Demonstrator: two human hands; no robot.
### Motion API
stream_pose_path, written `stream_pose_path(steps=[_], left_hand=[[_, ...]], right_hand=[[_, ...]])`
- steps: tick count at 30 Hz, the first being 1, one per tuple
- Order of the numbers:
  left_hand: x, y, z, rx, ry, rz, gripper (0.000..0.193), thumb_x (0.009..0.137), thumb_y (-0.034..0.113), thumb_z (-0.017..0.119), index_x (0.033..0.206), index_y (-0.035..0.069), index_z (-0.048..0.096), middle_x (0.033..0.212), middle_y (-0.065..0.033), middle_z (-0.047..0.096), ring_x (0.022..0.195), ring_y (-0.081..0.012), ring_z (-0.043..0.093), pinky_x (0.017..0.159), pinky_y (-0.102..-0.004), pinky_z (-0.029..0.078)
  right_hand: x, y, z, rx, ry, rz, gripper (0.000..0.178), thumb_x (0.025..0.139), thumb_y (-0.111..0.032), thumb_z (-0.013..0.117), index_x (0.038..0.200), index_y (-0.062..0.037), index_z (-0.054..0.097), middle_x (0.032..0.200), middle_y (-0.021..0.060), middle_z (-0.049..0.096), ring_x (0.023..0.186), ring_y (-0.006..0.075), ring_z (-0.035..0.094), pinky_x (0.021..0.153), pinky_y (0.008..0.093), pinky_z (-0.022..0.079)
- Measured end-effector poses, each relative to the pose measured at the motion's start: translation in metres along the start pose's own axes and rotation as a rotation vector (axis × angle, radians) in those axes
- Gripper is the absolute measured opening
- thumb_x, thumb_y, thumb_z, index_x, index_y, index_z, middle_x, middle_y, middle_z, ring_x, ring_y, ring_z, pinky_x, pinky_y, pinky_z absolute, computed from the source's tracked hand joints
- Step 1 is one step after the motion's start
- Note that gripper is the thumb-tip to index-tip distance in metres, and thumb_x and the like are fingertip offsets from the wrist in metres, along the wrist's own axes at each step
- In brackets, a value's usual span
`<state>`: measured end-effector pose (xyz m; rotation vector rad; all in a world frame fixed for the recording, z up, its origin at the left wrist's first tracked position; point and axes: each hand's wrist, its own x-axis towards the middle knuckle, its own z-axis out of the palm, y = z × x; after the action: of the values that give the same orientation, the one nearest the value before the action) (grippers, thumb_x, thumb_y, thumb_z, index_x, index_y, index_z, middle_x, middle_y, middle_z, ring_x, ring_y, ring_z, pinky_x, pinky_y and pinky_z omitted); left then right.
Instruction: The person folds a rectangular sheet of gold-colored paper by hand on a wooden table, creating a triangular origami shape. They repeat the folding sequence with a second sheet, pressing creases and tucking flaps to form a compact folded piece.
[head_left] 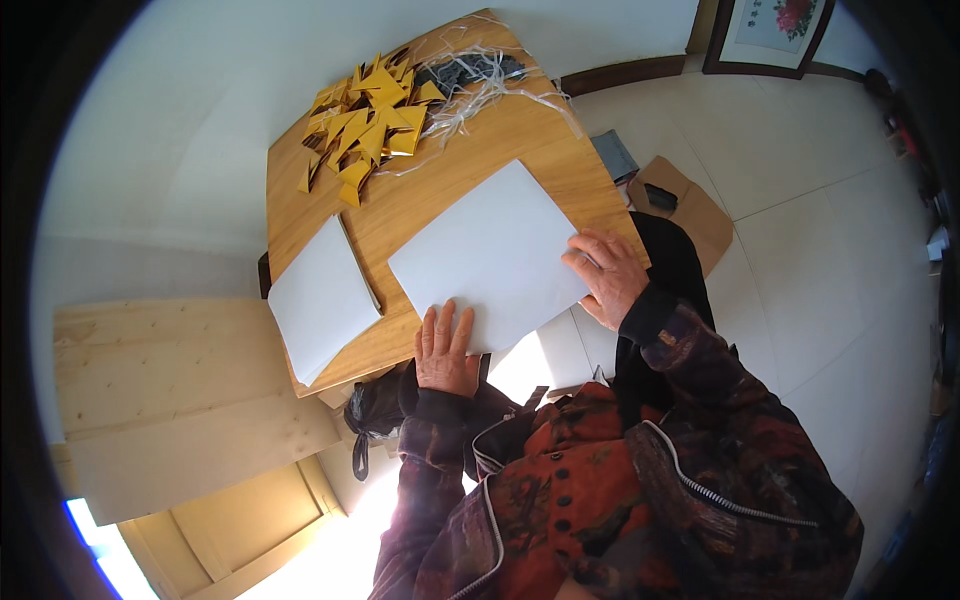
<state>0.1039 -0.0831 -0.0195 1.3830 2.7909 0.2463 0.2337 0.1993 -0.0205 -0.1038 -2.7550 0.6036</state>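
Jacket (760,450) nearest. Left grip (447,355) spread flat, right grip (612,280) curled at paper (490,245), pinch unclear; paper overhangs surface (400,200), so uneven pressure could crease it.

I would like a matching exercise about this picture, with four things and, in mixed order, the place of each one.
1. large white sheet
2. stack of white paper
3. folded gold pieces
4. framed flower picture

A. heaped beside tangled whitish strips
B. beyond the table, by the wall
C. touched by the left hand and the right hand
D. on the table, to the left of both hands, untouched

Pairs: 1-C, 2-D, 3-A, 4-B
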Motion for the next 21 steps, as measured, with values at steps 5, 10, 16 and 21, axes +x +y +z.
stream_pose_path(steps=[5,10,16,21], left_hand=[[-0.003,-0.005,0.008,-0.065,0.089,0.051,0.076,0.069,0.022,0.078,0.139,0.02,0.048,0.149,-0.0079,0.039,0.14,-0.036,0.03,0.112,-0.0529,0.026],[-0.009,-0.003,0.003,-0.185,0.079,0.089,0.078,0.066,0.029,0.082,0.136,0.017,0.05,0.148,-0.0079,0.041,0.14,-0.0344,0.031,0.112,-0.0555,0.023],[-0.006,0.003,-0.006,-0.232,0.099,0.07,0.054,0.071,0.02,0.078,0.121,0.014,0.059,0.14,-0.0089,0.049,0.134,-0.0302,0.042,0.11,-0.0555,0.027],[0.01,-0.006,-0.011,-0.414,0.226,0.085,0.017,0.076,0.005,0.069,0.091,0.01,0.07,0.103,-0.0074,0.07,0.111,-0.0299,0.062,0.101,-0.045,0.039]], right_hand=[[-0.005,0.001,-0.001,0.034,0.082,-0.048,0.046,0.066,-0.01,0.079,0.107,-0.0082,0.058,0.121,0.0082,0.05,0.12,0.0306,0.046,0.103,0.0447,0.035],[-0.002,0.004,-0.001,0.138,0.189,-0.063,0.02,0.075,-0.008,0.072,0.092,-0.0061,0.061,0.108,0.007,0.059,0.111,0.0291,0.053,0.096,0.0438,0.04],[-0.016,0.003,-0.021,0.09,0.2,-0.084,0.013,0.078,-0.009,0.069,0.089,-0.0065,0.06,0.099,0.0072,0.063,0.099,0.0292,0.059,0.09,0.041,0.043],[-0.026,-0.003,-0.039,0.23,0.119,0.026,0.011,0.08,-0.01,0.068,0.088,-0.0048,0.061,0.088,0.0085,0.066,0.086,0.0296,0.063,0.08,0.0391,0.047]])
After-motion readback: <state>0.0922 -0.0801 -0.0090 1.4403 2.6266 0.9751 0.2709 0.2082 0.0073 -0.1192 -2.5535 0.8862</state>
